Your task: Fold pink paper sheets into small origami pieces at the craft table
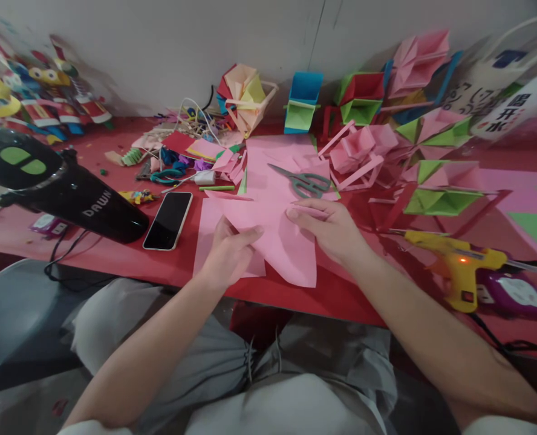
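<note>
Both my hands hold a pink paper sheet (280, 241) above the red table's front edge. My left hand (232, 251) is closed on its left side, thumb on top. On its upper right side my right hand (320, 223) pinches a folded part. Beneath, another pink sheet (205, 232) lies flat, sticking out at the left. Just beyond my right hand, grey-green scissors (307, 181) rest on more pink paper (262, 160), their blades pointing to the upper left.
A phone (169, 220) and a black bottle-shaped DAWN device (82, 193) are at the left. Folded paper models (363, 148) stand along the back right. A lit yellow glue gun (459, 260) lies at the right, beside a purple power strip (513, 293).
</note>
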Demonstrator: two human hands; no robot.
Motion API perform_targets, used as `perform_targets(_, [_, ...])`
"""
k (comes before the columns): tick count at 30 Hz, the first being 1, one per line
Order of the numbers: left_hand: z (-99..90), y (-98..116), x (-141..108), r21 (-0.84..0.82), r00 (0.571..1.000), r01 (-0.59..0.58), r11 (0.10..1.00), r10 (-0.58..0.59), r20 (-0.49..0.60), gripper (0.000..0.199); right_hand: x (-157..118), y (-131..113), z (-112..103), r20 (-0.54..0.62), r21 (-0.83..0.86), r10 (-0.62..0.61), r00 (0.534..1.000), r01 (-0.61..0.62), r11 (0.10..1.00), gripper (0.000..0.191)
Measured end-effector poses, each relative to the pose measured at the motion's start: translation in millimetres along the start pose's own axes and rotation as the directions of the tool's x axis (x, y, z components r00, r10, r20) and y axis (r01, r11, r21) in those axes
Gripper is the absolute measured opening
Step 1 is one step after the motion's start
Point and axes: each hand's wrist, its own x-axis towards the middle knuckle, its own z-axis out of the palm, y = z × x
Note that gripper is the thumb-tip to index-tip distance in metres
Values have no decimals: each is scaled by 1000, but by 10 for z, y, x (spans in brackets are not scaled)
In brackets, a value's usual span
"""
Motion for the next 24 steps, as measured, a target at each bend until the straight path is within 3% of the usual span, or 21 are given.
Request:
perform_targets(4, [-16,51,33,32,999,15,999,-13,-52,40,18,23,-49,-26,-15,5,1000,-6,1000,30])
perform_targets(9, [-159,184,115,172,976,-95,980,126,-177,22,40,-26,-98,-80,-113,-86,993,76,991,25])
perform_targets(16, [-280,302,130,379,944,-172,909,263,-201,30,60,-63,-144,-106,-123,-100,989,87,989,27])
perform_targets(24, [-299,376,116,551,913,-214,807,366,-181,23,91,-59,-217,-97,-131,-142,985,128,983,27])
